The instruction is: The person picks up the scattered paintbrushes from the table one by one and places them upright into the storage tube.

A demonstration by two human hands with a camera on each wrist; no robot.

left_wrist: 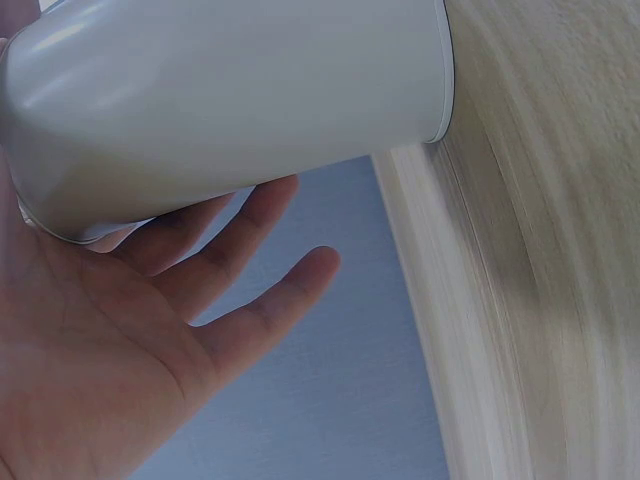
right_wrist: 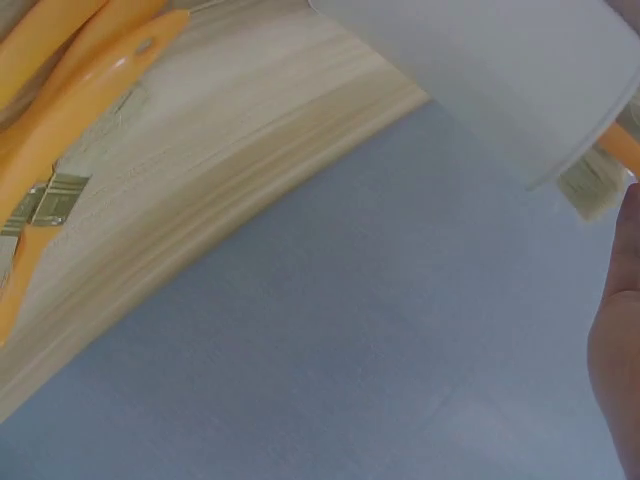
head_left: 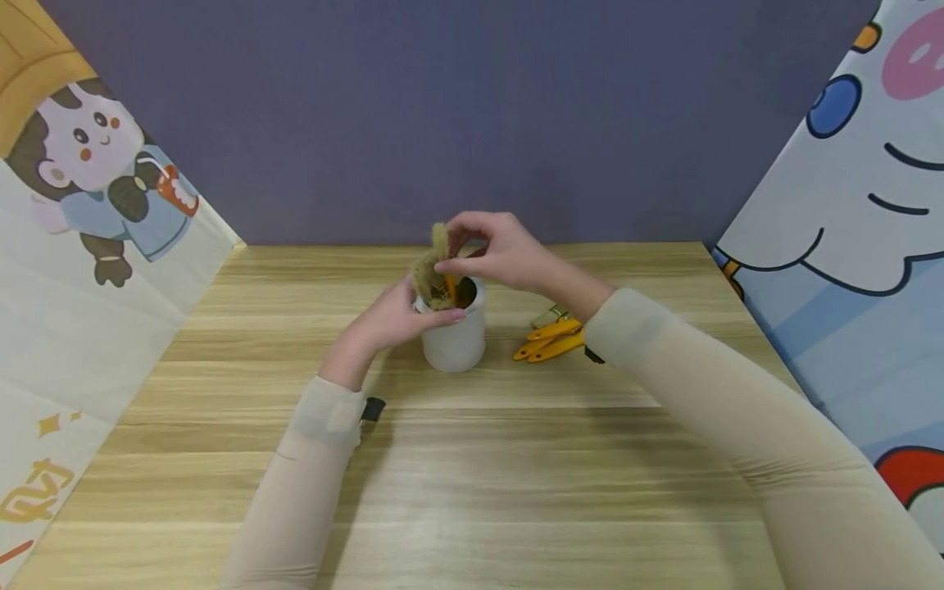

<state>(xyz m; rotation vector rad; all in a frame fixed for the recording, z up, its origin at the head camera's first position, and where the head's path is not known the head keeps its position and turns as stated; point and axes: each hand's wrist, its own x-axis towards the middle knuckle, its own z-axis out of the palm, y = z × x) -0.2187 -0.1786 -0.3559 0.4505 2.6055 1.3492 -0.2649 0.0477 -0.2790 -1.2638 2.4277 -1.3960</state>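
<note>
A white cylindrical canister (head_left: 453,344) stands on the table, its mouth facing up. My left hand (head_left: 394,315) holds it near the rim, thumb across the front; the left wrist view shows some fingers of that hand (left_wrist: 230,290) extended beside the wall. Above the mouth, my right hand (head_left: 505,250) pinches a paintbrush by its upper part, and its orange handle (head_left: 451,288) points down into the canister. Pale bristles (head_left: 426,283) of a brush stick out beside it at the rim. Fingers partly hide the brush heads.
Several orange-handled paintbrushes (head_left: 556,342) lie in a pile right of the canister, partly behind my right forearm. The wood-grain table (head_left: 457,492) meets a dark blue-grey wall (head_left: 472,123) at the back. Printed cartoon panels flank both sides.
</note>
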